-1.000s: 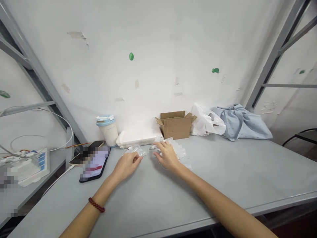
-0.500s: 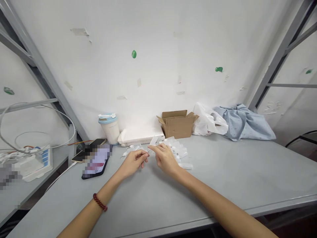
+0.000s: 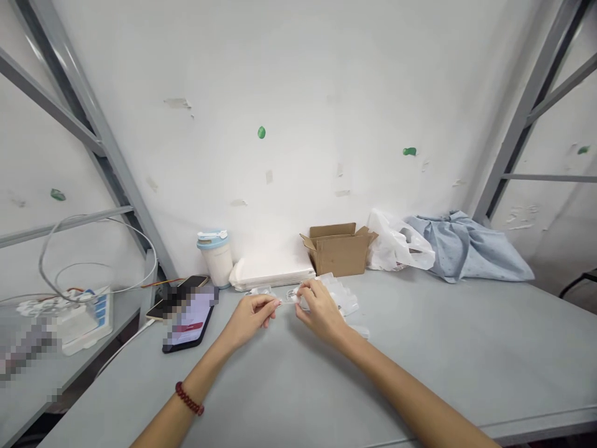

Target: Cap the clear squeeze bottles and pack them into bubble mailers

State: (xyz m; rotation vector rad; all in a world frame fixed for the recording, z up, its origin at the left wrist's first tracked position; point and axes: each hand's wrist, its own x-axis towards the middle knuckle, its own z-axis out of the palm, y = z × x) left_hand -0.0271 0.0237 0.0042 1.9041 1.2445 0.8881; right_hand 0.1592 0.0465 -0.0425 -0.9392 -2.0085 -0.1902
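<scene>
My left hand (image 3: 252, 320) is closed in a pinch, thumb against forefinger, with the end of a thin clear strip (image 3: 288, 303) at its fingertips. Facing it from the right, my right hand (image 3: 321, 311) has thumb and forefinger bent around a small whitish plastic piece (image 3: 293, 294) with a loop-like outline. The strip seems to run between both hands; its exact kind is too small to tell. Behind my right hand lies a pile of clear plastic pieces (image 3: 342, 295), partly covered by that hand. More clear pieces (image 3: 262, 290) lie behind my left hand.
Along the wall stand a lidded cup (image 3: 216, 260), a white stack (image 3: 273, 272), an open cardboard box (image 3: 340, 256), a white plastic bag (image 3: 398, 246) and a blue cloth bag (image 3: 469, 249). Two phones, one lit (image 3: 189, 323), lie left on the grey table (image 3: 443, 348). A power strip (image 3: 88, 323) sits farther left.
My right hand's fingers have drawn back from pointing toward the left fingertips into a bent grip. The view has tilted upward, so everything sits lower in the picture.
</scene>
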